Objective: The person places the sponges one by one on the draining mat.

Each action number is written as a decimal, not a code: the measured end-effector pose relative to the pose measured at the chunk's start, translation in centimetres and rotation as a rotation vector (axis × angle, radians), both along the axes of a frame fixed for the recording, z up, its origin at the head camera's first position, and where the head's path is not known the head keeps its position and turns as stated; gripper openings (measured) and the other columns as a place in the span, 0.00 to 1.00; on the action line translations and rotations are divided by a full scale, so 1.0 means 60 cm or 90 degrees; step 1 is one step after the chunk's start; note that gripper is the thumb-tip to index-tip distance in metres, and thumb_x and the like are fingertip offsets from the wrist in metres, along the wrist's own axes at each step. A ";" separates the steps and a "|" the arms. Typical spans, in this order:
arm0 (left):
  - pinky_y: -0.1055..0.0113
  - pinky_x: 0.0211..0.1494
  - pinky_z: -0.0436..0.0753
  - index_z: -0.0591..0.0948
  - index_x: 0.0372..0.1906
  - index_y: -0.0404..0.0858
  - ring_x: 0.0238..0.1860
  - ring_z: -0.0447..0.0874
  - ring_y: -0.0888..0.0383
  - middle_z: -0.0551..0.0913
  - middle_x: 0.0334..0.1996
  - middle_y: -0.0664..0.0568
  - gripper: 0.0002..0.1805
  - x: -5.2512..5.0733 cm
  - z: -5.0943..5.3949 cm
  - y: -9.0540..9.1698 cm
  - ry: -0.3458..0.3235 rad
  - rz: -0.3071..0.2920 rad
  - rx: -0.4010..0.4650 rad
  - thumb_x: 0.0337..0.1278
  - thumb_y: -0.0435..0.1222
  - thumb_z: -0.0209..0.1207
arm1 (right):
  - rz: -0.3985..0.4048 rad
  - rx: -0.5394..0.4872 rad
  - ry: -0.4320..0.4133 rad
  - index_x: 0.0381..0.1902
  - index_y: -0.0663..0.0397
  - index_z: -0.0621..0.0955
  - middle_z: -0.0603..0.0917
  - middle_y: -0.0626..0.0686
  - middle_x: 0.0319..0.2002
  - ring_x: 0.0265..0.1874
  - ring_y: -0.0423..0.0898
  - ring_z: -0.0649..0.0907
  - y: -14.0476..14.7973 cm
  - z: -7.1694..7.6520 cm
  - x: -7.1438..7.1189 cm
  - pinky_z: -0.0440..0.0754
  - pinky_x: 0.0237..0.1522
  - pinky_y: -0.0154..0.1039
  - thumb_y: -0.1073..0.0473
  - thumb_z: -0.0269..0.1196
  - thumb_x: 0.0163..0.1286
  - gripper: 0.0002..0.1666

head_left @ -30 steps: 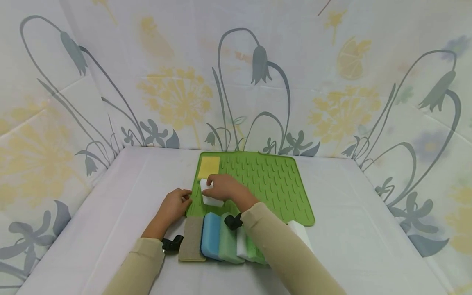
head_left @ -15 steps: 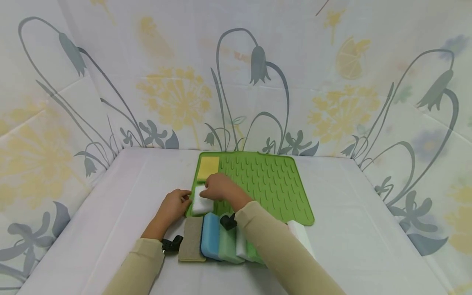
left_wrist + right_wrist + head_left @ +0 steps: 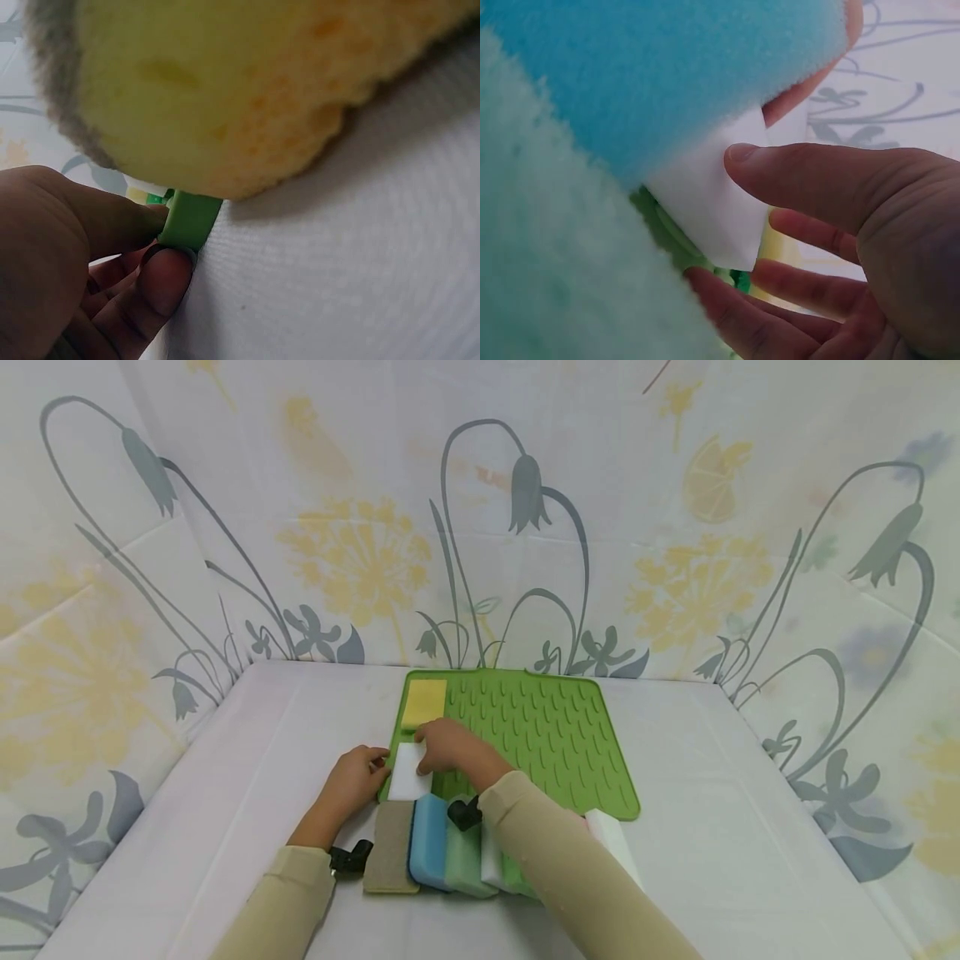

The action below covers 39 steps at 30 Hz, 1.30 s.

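A white sponge (image 3: 408,772) lies flat on the left part of a green ridged drying mat (image 3: 540,735). My right hand (image 3: 455,749) is at its upper right corner; in the right wrist view the thumb (image 3: 780,169) lies against the white face, while the other fingers spread by the far edge. My left hand (image 3: 358,777) stays at the mat's left edge. The left wrist view shows its thumb and a finger pinching the green rim (image 3: 191,221). A yellow sponge (image 3: 424,704) sits above the white one, in the mat's back left corner.
Along the mat's front edge stand a grey-faced sponge (image 3: 391,847), a blue sponge (image 3: 430,843), a pale green sponge (image 3: 463,860) and several more, partly hidden under my right sleeve (image 3: 577,877). A white piece (image 3: 611,839) shows to its right. A floral cloth (image 3: 480,527) hangs behind.
The white sponge has gone from tilted in my right hand to flat on the mat, below the yellow sponge, then slid slightly toward me. The left hand has stayed put.
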<state>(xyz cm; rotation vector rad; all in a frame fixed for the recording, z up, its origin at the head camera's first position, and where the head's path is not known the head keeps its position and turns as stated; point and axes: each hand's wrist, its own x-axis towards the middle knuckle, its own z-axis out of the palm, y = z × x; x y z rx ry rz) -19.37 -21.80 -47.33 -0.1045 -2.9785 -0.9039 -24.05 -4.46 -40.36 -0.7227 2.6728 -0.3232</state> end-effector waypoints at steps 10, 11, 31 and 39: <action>0.57 0.42 0.81 0.79 0.56 0.29 0.40 0.83 0.50 0.82 0.40 0.43 0.19 0.001 -0.001 -0.002 -0.003 -0.011 0.001 0.63 0.33 0.58 | -0.017 -0.043 -0.010 0.58 0.51 0.79 0.80 0.52 0.58 0.57 0.49 0.78 0.001 -0.010 -0.008 0.77 0.56 0.42 0.55 0.69 0.61 0.27; 0.57 0.42 0.81 0.79 0.56 0.29 0.40 0.83 0.50 0.82 0.40 0.43 0.19 0.001 0.000 -0.002 -0.004 -0.010 0.000 0.63 0.33 0.58 | -0.018 -0.048 -0.006 0.58 0.52 0.79 0.81 0.53 0.57 0.56 0.49 0.79 0.002 -0.011 -0.009 0.77 0.56 0.42 0.56 0.70 0.61 0.26; 0.56 0.43 0.81 0.79 0.56 0.28 0.41 0.82 0.49 0.82 0.40 0.42 0.19 0.001 0.002 0.000 -0.006 -0.007 -0.003 0.62 0.33 0.57 | -0.016 -0.036 0.023 0.62 0.55 0.76 0.79 0.54 0.60 0.61 0.50 0.77 0.008 -0.005 -0.013 0.77 0.58 0.43 0.55 0.63 0.67 0.26; 0.56 0.42 0.81 0.79 0.56 0.28 0.41 0.83 0.49 0.82 0.40 0.42 0.19 0.002 0.001 0.001 -0.009 -0.004 -0.007 0.62 0.32 0.57 | 0.003 -0.039 0.011 0.65 0.53 0.74 0.78 0.52 0.62 0.62 0.50 0.76 0.026 0.020 0.001 0.75 0.60 0.44 0.53 0.61 0.69 0.27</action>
